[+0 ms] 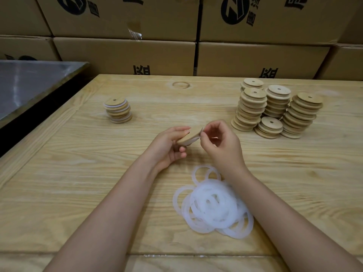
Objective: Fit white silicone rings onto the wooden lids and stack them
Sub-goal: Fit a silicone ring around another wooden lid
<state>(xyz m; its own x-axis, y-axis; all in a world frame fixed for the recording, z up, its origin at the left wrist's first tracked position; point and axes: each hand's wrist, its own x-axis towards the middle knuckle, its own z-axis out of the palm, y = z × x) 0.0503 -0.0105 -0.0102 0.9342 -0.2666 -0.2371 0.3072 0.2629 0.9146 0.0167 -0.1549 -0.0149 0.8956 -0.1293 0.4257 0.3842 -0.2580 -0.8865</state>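
- Wooden lid — tilted, above the middle of the table — sat in the left hand, fingers curled round it.
- Its rim was pinched by the right hand.
- A heap of rings lay near the front edge; bare stacks stood by the far right corner.

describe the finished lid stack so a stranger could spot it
On the wooden table, look to the far left, near the grey metal surface. The short stack of lids stands alone there. Unlike the bare stacks on the right, white rings show between its lids.

centre table open | lid stacks right | ring pile near
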